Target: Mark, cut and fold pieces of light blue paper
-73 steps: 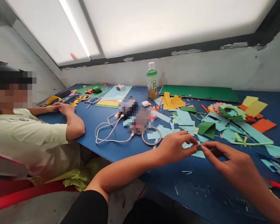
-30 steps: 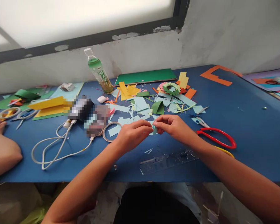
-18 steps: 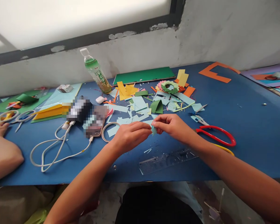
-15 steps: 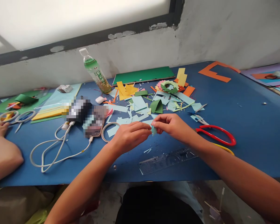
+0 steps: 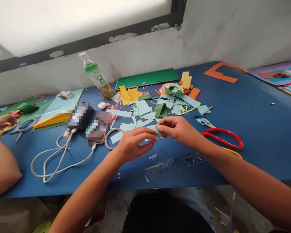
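Note:
A small folded piece of light blue paper (image 5: 159,134) is held up over the table between my hands. My right hand (image 5: 176,129) pinches it from the right between thumb and fingers. From the left, my left hand (image 5: 135,142) has its curved fingertips at the paper's other edge, with a gap showing between index finger and thumb. The fingers partly cover the paper, so its exact folds are hard to see. Below the hands lies a clear ruler (image 5: 174,165). Scissors with red handles (image 5: 224,137) rest by my right forearm.
Paper scraps (image 5: 143,108) and a ring of folded paper (image 5: 172,89) lie behind my hands. A tea bottle (image 5: 98,77), tape roll (image 5: 113,138), blurred phone (image 5: 99,127) and white cable (image 5: 60,166) are to the left. Another person's arm (image 5: 3,158) reaches in at far left.
My left fingers have spread a little, opening a gap between index finger and thumb. My right hand keeps its pinch. At far left, the other person's hand has moved up toward the coloured scraps.

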Motion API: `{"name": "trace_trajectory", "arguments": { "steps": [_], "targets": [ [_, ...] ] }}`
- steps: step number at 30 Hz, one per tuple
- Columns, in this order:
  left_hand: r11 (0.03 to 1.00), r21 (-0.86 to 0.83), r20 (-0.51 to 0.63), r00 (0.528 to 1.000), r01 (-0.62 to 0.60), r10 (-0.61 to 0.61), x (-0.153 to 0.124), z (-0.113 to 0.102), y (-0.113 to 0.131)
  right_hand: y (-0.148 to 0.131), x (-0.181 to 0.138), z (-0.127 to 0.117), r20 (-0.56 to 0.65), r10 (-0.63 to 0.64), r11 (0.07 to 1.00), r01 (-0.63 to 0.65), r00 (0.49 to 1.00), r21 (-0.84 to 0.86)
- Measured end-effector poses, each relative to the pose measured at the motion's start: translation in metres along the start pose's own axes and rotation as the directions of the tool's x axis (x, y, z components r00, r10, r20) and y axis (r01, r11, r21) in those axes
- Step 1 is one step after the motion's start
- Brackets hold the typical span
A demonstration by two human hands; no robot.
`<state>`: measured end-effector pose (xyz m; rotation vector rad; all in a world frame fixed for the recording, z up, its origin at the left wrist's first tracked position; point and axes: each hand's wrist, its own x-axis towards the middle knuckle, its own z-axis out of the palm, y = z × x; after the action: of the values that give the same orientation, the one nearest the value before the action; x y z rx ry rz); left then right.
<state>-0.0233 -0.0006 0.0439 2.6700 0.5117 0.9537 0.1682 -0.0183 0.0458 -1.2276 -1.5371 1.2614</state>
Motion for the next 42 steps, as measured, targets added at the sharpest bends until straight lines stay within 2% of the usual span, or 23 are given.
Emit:
{"name": "trace_trajectory", "arguments": {
  "steps": [5, 13, 17, 20, 23, 26, 31, 38, 40, 42],
  "targets": [
    [0.983, -0.159, -0.084, 0.990, 0.096, -0.110, 0.001, 0.003, 0.002, 0.000, -0.005, 0.004, -0.004, -0.099, 0.989, 0.097, 0.995, -0.109],
    [0.973, -0.154, -0.121, 0.974, 0.173, -0.192, 0.000, 0.007, -0.002, -0.002, -0.009, 0.006, -0.018, -0.155, 0.980, 0.152, 0.988, -0.128],
    [0.951, -0.213, -0.148, 0.954, 0.226, -0.260, 0.000, 0.010, -0.003, -0.001, -0.008, 0.006, -0.024, -0.164, 0.979, 0.160, 0.986, -0.131],
    [0.930, -0.250, -0.184, 0.929, 0.271, -0.320, 0.000, 0.012, -0.002, -0.001, -0.007, 0.006, -0.019, -0.188, 0.974, 0.184, 0.982, -0.136],
    [0.868, -0.299, -0.194, 0.866, 0.395, -0.461, 0.000, 0.014, 0.000, 0.000, -0.007, 0.007, -0.017, -0.218, 0.967, 0.213, 0.976, -0.141],
    [0.794, -0.384, -0.179, 0.805, 0.472, -0.565, -0.001, 0.016, 0.002, 0.001, -0.007, 0.007, -0.031, -0.239, 0.962, 0.232, 0.971, -0.141],
    [0.721, -0.479, -0.144, 0.765, 0.501, -0.627, 0.001, 0.017, 0.002, 0.002, -0.007, 0.007, -0.045, -0.273, 0.952, 0.263, 0.961, -0.154],
    [0.492, -0.674, 0.058, 0.703, 0.551, -0.709, 0.007, 0.014, 0.001, 0.002, -0.005, 0.008, -0.055, -0.285, 0.950, 0.274, 0.957, -0.151],
    [0.472, -0.678, 0.073, 0.690, 0.564, -0.720, 0.006, 0.013, 0.001, 0.002, -0.004, 0.008, -0.043, -0.289, 0.951, 0.282, 0.956, -0.124],
    [0.504, -0.655, 0.035, 0.689, 0.563, -0.724, 0.006, 0.013, 0.001, 0.002, -0.004, 0.009, -0.037, -0.290, 0.952, 0.285, 0.956, -0.109]
  ]
}}
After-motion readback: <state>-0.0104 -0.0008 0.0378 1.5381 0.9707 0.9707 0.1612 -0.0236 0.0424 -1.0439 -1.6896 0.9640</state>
